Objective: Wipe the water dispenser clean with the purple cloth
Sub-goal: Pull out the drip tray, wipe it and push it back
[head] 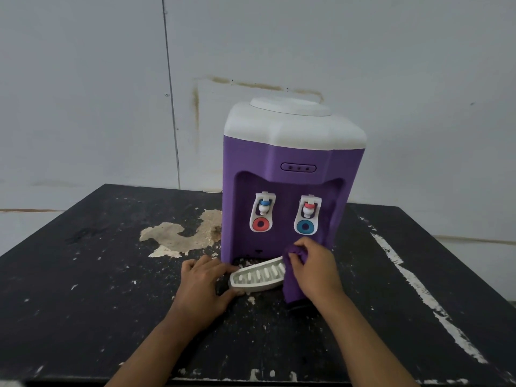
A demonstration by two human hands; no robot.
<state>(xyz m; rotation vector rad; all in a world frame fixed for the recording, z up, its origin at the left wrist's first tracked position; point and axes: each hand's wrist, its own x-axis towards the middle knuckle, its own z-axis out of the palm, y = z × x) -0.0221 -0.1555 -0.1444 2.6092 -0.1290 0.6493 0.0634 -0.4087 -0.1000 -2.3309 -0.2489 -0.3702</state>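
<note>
A purple water dispenser [290,174] with a white top and two taps stands on the table's far middle. Its white slotted drip tray [258,276] lies pulled out and tilted in front of the base. My left hand [203,286] grips the tray's left end, thumb under its front edge. My right hand [314,268] is closed on the purple cloth [291,286], pressing it against the tray's right end; the cloth hangs down to the table there.
The black table [83,289] has worn, flaking paint, with a large bare patch [181,233] left of the dispenser and a white scrape [418,297] on the right. A grey wall stands close behind. The table's front edge is near my forearms.
</note>
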